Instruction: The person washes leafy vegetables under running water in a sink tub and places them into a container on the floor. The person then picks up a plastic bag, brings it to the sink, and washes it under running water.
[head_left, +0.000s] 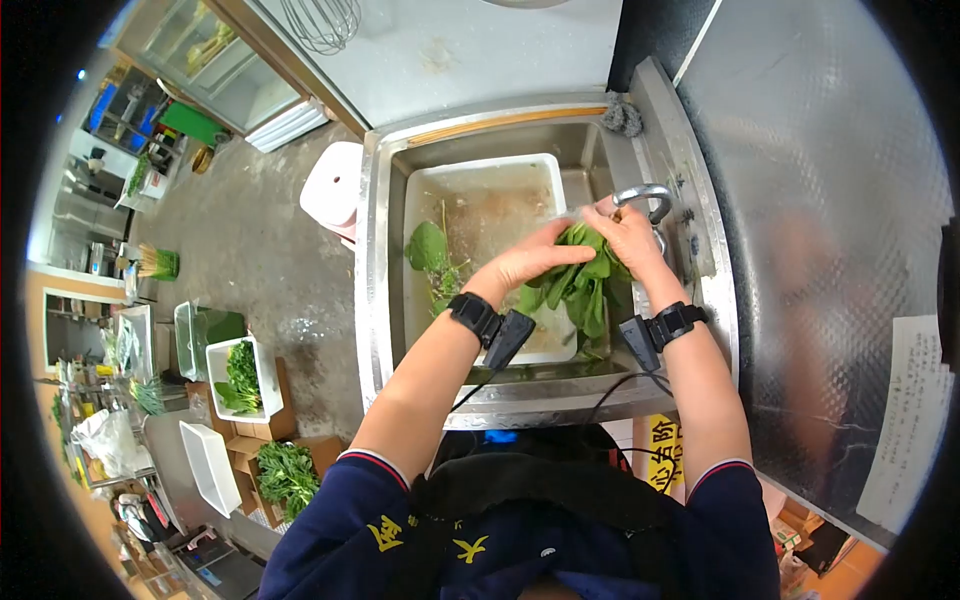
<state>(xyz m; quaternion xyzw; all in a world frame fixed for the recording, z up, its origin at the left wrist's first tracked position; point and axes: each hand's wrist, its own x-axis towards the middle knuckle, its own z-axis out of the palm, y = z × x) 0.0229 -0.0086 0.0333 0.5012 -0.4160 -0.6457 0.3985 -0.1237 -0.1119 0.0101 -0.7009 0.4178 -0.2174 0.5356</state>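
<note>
A: In the head view, how far along is it?

B: Partway, I'd judge: the bunch of broad green leaves point(580, 290) is beside the curved chrome tap point(655, 191), gripped between the left hand point(540, 254) and right hand point(630, 236), above the white rectangular plastic tub point(500, 208). I can't tell whether water runs.

A: What's left?

B: A loose, rounded green leaf point(428, 246) lies in that tub, inside the rectangular stainless-steel sink point(369, 300).

A: Anything in the way?

B: The tap crowds the right hand; a thin black cable point(612, 386) crosses the sink's front edge.
</note>
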